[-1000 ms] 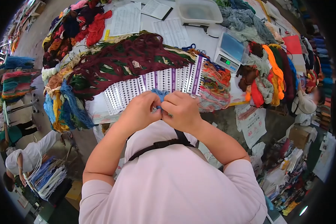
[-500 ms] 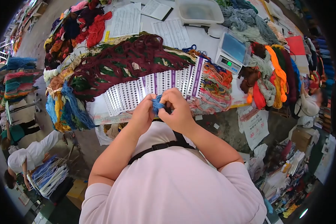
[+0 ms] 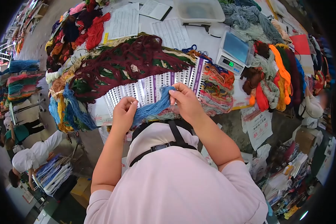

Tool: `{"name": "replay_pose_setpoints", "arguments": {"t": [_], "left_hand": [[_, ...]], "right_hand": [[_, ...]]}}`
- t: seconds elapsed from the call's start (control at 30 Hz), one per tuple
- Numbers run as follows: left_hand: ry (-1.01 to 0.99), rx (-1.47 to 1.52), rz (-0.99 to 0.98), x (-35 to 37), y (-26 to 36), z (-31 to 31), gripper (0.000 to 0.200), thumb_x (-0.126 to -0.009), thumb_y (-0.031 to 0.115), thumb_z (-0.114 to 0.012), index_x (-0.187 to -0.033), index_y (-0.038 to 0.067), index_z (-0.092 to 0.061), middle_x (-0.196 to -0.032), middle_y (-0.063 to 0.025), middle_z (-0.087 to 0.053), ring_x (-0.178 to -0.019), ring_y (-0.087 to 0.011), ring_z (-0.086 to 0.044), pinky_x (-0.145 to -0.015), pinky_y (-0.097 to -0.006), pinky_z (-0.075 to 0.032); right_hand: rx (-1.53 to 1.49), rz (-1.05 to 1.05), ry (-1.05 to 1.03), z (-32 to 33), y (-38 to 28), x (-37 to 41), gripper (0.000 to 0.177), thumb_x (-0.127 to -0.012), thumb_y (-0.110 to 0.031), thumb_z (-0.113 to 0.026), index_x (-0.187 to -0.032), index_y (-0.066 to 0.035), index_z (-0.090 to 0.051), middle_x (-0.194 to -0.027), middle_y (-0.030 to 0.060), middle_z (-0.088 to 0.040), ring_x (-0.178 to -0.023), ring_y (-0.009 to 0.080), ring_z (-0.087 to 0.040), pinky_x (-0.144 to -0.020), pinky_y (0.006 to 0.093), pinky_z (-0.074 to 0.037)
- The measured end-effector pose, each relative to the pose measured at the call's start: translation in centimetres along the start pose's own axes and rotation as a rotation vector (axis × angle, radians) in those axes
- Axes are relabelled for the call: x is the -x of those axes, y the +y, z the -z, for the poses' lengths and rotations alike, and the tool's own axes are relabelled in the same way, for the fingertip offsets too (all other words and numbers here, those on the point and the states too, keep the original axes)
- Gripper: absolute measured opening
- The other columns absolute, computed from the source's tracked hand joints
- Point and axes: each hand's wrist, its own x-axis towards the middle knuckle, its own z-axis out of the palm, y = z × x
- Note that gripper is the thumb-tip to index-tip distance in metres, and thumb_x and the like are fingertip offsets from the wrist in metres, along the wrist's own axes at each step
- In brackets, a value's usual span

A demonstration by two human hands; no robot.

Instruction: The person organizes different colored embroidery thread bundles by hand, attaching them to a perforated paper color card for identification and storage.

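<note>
1. Since half a second ago the hands have been drawn apart, and the blue skein (image 3: 155, 108), bunched between them then, has been pulled out into a long strand.
2. One skein is handled, taken here as the clock's centre, with twelve away from the body. It is slanted over the table's (image 3: 207, 41) near edge, and its strands are fine, loose and slightly wavy.
3. At three o'clock, its upper end is pinched between the thumb and fingers of the right hand (image 3: 188, 104).
4. At nine o'clock, the thumb and forefinger of the left hand (image 3: 122, 114) are bent toward each other beside the lower end; whether yarn is gripped there cannot be told.
5. Toward twelve, flat holed cards (image 3: 142, 93), white and purple, are fanned out, too overlapped to count. Their far ends are covered by a tangled maroon yarn heap (image 3: 130, 56) at eleven; some are partly hidden by the skein.
6. One scale (image 3: 229, 64), lit green, is placed at two o'clock; one clear plastic tub (image 3: 199, 13) at one; one open notebook (image 3: 153, 8) at twelve.
7. Two printed sheets (image 3: 123, 22) are laid between eleven and twelve.
8. A mixed orange-pink yarn pile (image 3: 217, 91) is heaped between two and three.
</note>
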Motion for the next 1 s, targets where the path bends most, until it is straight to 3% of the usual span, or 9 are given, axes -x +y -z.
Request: {"name": "replay_pose_setpoints", "arguments": {"t": [0.13,0.23,0.37,0.43,0.47,0.67,0.73,0.93,1.0], "left_hand": [[0.095,-0.606,-0.38,-0.3,0.8,-0.9,0.027,-0.081,0.009,-0.063,-0.106,0.0,-0.058,-0.106,-0.0152,-0.056,-0.097,-0.0244,-0.055,-0.085,-0.0347,-0.044],[0.01,-0.355,-0.35,-0.7,1.8,-2.7,0.063,-0.076,0.003,-0.065,-0.134,0.003,-0.041,-0.132,-0.0169,-0.048,-0.122,-0.0294,-0.046,-0.103,-0.0381,-0.034],[-0.227,0.311,-0.11,-1.5,4.1,-5.0,0.059,-0.08,0.005,-0.062,-0.135,0.003,-0.042,-0.117,-0.0077,-0.055,-0.103,-0.0147,-0.052,-0.089,-0.0291,-0.043],[-0.239,-0.062,-0.029,-2.1,3.8,-4.7,0.051,-0.081,0.007,-0.062,-0.131,0.005,-0.05,-0.094,-0.0018,-0.059,-0.08,-0.009,-0.051,-0.072,-0.025,-0.044],[-0.201,-0.053,-0.111,-1.8,3.9,-5.0,0.038,-0.083,0.007,-0.059,-0.121,0.005,-0.059,-0.074,0.0009,-0.056,-0.068,-0.0078,-0.047,-0.063,-0.0257,-0.042],[-0.326,-0.393,-0.158,0.8,8.1,-3.4,0.017,-0.09,0.011,-0.055,-0.104,0.003,-0.061,-0.071,-0.0146,-0.058,-0.064,-0.0289,-0.054,-0.063,-0.0358,-0.045],[-0.252,-0.431,-0.244,1.9,8.2,-2.8,0.016,-0.091,0.015,-0.056,-0.102,0.004,-0.061,-0.074,-0.0179,-0.058,-0.067,-0.037,-0.053,-0.062,-0.0396,-0.045],[0.266,0.034,0.009,4.0,4.1,2.3,0.016,-0.095,0.01,-0.048,-0.098,0.003,-0.062,-0.072,0.0019,-0.055,-0.066,-0.0063,-0.05,-0.055,-0.0238,-0.042],[0.29,-0.202,-0.12,4.9,2.3,5.6,0.016,-0.093,0.007,-0.049,-0.099,0.002,-0.062,-0.071,-0.0014,-0.058,-0.066,-0.0129,-0.054,-0.06,-0.026,-0.044]], "right_hand": [[0.422,0.147,0.343,1.6,2.1,-3.5,0.013,-0.089,-0.012,-0.06,-0.094,-0.001,-0.057,-0.071,0.0028,-0.058,-0.058,0.0094,-0.053,-0.052,0.0271,-0.042],[0.683,0.063,0.109,0.3,1.2,-3.3,0.014,-0.083,-0.014,-0.063,-0.088,-0.002,-0.059,-0.075,0.0098,-0.06,-0.065,0.0152,-0.059,-0.058,0.0311,-0.046],[0.631,0.111,-0.234,-2.3,-2.1,-2.6,0.015,-0.081,-0.015,-0.064,-0.088,-0.002,-0.061,-0.078,0.0103,-0.06,-0.071,0.0199,-0.058,-0.066,0.0361,-0.045],[0.76,0.436,-0.148,-2.4,-3.0,-2.8,0.013,-0.082,-0.014,-0.064,-0.087,-0.002,-0.061,-0.076,0.0065,-0.058,-0.067,0.0169,-0.056,-0.065,0.0321,-0.045],[0.433,0.19,-0.191,-2.5,-3.7,-2.7,0.01,-0.086,-0.012,-0.062,-0.087,-0.002,-0.059,-0.074,0.0021,-0.056,-0.066,0.0109,-0.054,-0.064,0.0262,-0.044],[0.028,0.012,-0.005,-1.0,-5.3,-3.7,0.005,-0.093,-0.011,-0.054,-0.09,-0.007,-0.056,-0.069,-0.0035,-0.051,-0.064,0.0053,-0.045,-0.062,0.0203,-0.035],[0.028,-0.018,0.127,-1.1,-4.0,-4.3,0.005,-0.093,-0.015,-0.056,-0.091,-0.01,-0.058,-0.07,-0.0027,-0.055,-0.072,0.0055,-0.051,-0.065,0.0238,-0.036],[-0.347,0.113,0.083,-1.4,-3.4,-4.6,0.008,-0.095,-0.015,-0.055,-0.088,-0.011,-0.056,-0.068,-0.0012,-0.053,-0.07,0.0097,-0.053,-0.069,0.0258,-0.041],[-0.2,0.076,0.027,-3.7,-4.1,-3.7,0.008,-0.093,-0.012,-0.057,-0.088,-0.006,-0.055,-0.066,0.0001,-0.052,-0.067,0.0092,-0.051,-0.07,0.0249,-0.041]]}}
